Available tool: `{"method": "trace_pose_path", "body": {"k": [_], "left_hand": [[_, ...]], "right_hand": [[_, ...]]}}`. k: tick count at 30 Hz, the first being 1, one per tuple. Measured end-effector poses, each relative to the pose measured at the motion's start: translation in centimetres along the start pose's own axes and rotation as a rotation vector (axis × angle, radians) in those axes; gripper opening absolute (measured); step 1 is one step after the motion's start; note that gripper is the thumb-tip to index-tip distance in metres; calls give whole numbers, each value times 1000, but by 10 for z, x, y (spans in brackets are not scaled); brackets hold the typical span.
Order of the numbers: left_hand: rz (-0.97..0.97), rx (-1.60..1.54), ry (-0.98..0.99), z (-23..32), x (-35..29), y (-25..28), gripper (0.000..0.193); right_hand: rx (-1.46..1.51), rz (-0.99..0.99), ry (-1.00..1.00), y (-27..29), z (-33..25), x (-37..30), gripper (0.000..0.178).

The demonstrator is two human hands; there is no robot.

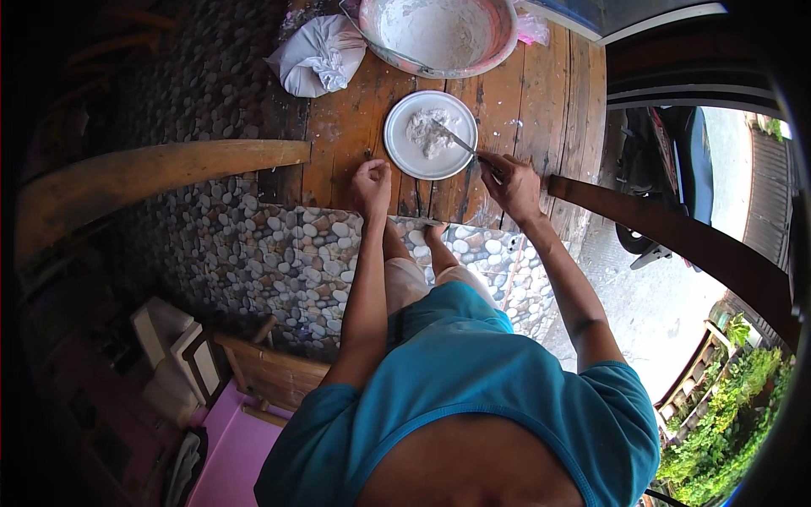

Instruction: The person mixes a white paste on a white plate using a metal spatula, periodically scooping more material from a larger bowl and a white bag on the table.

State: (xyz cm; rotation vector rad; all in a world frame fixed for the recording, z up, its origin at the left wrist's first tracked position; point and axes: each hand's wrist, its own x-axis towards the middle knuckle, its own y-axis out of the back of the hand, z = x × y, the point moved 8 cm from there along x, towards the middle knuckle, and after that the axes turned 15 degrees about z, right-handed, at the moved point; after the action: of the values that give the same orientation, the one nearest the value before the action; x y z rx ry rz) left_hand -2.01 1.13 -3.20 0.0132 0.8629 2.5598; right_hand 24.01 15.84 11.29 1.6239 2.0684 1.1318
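The round, pale plate (pixel 402 155) lies flat toward twelve o'clock in the view, with a rough, lumpy heap of whitish paste (pixel 429 139) near its middle. The knife (pixel 457 140) (narrow, grey-bladed, dark-handled) slants over the plate's four o'clock rim, its tip pointing toward ten and seemingly touching the paste.

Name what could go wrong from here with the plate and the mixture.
The left hand seems not to steady the white plate, so it could slide if the metal tool in the right hand pushes sideways. The pale mixture might also spill over the rim onto the wooden table.
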Motion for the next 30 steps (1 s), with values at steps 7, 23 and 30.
{"method": "trace_pose_path", "body": {"k": [7, 23, 30], "left_hand": [[-66, -80, 76, -4, -4, -17, 25], [68, 69, -97, 49, 9, -7, 25], [-3, 91, -131, 55, 24, -8, 28]], "right_hand": [[-56, -84, -53, -5, 4, 1, 22], [212, -513, -545, -1, 77, 37, 32], [252, -604, -625, -16, 89, 33, 32]]}}
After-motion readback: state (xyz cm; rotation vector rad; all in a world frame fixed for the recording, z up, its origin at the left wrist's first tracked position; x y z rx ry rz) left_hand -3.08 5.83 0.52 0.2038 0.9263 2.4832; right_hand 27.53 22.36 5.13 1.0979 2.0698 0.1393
